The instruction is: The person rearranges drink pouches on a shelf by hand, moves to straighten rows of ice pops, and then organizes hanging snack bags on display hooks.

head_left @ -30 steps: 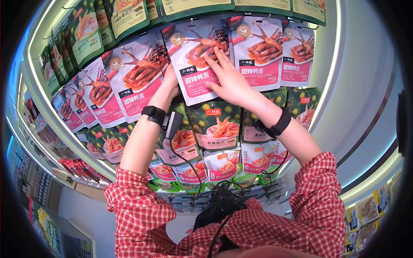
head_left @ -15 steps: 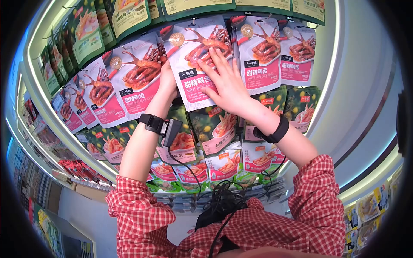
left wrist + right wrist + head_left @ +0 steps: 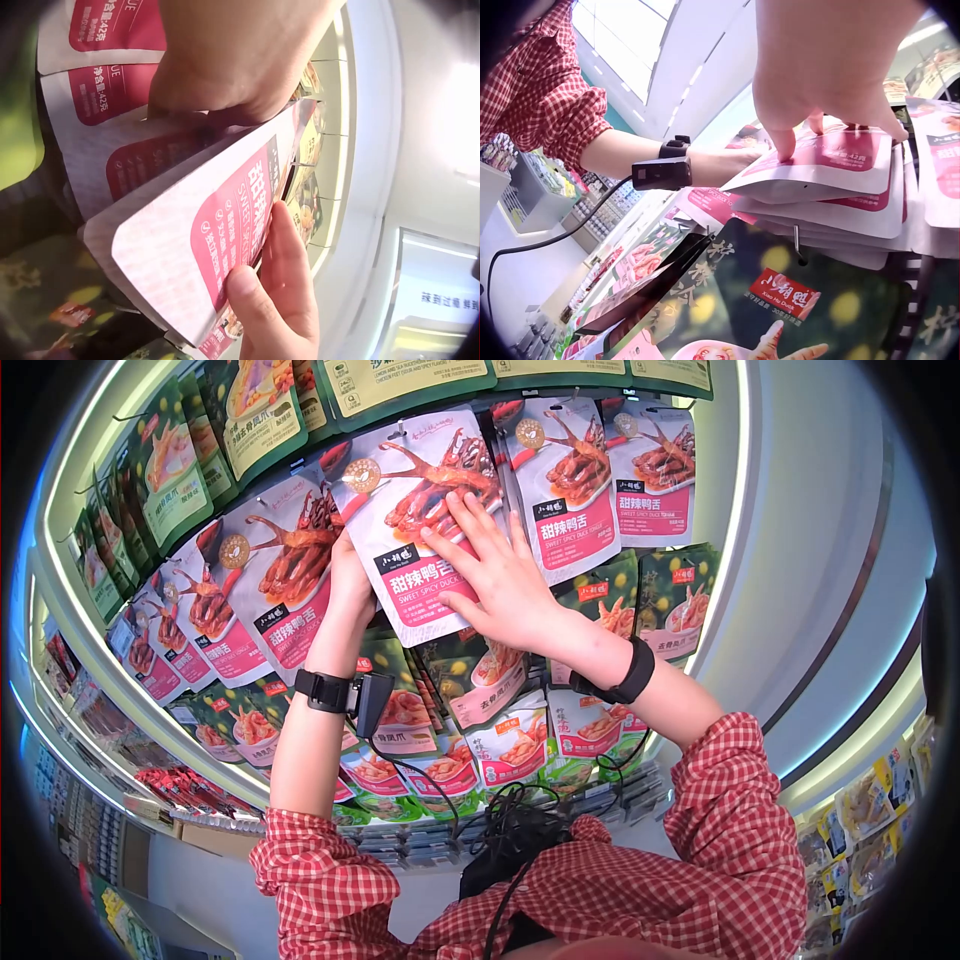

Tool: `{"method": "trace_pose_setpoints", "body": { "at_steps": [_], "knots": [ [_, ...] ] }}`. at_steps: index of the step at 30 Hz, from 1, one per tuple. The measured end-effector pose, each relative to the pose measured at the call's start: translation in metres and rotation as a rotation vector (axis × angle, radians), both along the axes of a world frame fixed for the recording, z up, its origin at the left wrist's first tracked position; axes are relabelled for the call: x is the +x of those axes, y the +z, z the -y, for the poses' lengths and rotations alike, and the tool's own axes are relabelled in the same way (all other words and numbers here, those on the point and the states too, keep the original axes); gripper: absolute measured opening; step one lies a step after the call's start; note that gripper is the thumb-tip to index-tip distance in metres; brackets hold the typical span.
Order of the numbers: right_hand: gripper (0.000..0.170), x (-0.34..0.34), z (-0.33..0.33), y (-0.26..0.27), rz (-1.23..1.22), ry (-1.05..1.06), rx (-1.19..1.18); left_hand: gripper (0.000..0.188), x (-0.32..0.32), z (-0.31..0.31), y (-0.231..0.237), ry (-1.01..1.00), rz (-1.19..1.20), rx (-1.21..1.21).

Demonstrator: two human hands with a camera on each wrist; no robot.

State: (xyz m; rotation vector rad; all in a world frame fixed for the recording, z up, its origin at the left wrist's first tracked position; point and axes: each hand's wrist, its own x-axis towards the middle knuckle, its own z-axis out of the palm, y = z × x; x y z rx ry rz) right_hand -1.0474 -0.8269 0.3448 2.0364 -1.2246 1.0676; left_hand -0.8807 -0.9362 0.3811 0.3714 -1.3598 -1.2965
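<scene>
- Just changed: the front duck-tongue pouch (image 3: 400, 510) sits lower against its right-hand neighbour (image 3: 560, 480) than it did a second ago, its lower end leaning toward you.
- Reading for the work: you appear to be drawing it outward rather than merely steadying it. A hook (image 3: 401, 428) shows at its top edge, so I judge it not freed.
- Versus the earliest frame: the dark green pouch (image 3: 478, 682) below has swung from nearly straight to tilted, and its red label is now covered. The head view has shifted, so the display rack (image 3: 746, 450) lies further left in it.
- Location: the front pouch is in the rack's middle row, between its lit left and right edges, above the rows running down to the bottom edge.
- Your right hand (image 3: 505, 575): fingers spread and fairly straight, pressed on the pouch's front, thumb apart.
- Your left hand (image 3: 350, 575): at the pouch's left edge, fingers hidden behind it; even the left wrist view leaves me unable to tell whether they pinch anything.
</scene>
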Motion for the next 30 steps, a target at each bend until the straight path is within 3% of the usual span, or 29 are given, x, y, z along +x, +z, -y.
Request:
{"method": "trace_pose_setpoints", "body": {
  "at_steps": [8,10,12,14,16,18,20,21,22,24,26,28,30],
  "knots": [
    [0.052,-0.02,-0.005,-0.003,0.054,0.063,-0.027,0.031,0.009,-0.003,0.001,0.066,0.063,0.022],
    [0.042,-0.03,-0.009,-0.005,0.097,0.063,-0.088,0.03,0.023,-0.003,0.007,0.049,0.055,0.035],
    [0.039,-0.043,-0.01,-0.009,0.122,0.07,-0.116,0.033,0.035,-0.019,0.019,0.01,0.069,-0.039],
    [0.034,-0.05,-0.015,-0.014,0.16,0.039,-0.146,0.033,0.038,-0.053,0.036,0.119,0.057,-0.12],
    [0.034,-0.055,-0.023,-0.02,0.185,0.008,-0.137,0.034,0.03,-0.092,0.051,0.35,0.034,-0.339],
    [0.033,-0.057,-0.033,-0.028,0.173,-0.033,-0.136,0.029,0.021,-0.118,0.056,0.301,-0.074,-0.612],
    [0.034,-0.059,-0.044,-0.035,0.237,0.024,-0.146,0.029,0.006,-0.132,0.054,0.106,-0.021,-0.854],
    [0.034,-0.059,-0.052,-0.034,0.217,0.015,-0.175,0.037,-0.008,-0.139,0.051,0.092,0.025,-0.879],
    [0.035,-0.06,-0.059,-0.034,0.244,0.027,-0.191,0.042,-0.02,-0.146,0.049,0.028,0.102,-0.841],
    [0.036,-0.063,-0.072,-0.03,0.232,0.008,-0.205,0.036,-0.054,-0.145,0.04,-0.147,0.034,-0.568],
    [0.038,-0.068,-0.08,-0.024,0.199,-0.009,-0.268,0.042,-0.08,-0.129,0.034,-0.178,0.068,-0.505],
    [0.039,-0.078,-0.084,-0.025,0.153,-0.039,-0.255,0.043,-0.112,-0.081,0.02,-0.149,0.052,-0.533],
    [0.041,-0.08,-0.088,-0.031,0.247,-0.002,-0.16,0.051,-0.12,-0.058,0.01,0.028,0.181,-0.471]
  ]
}}
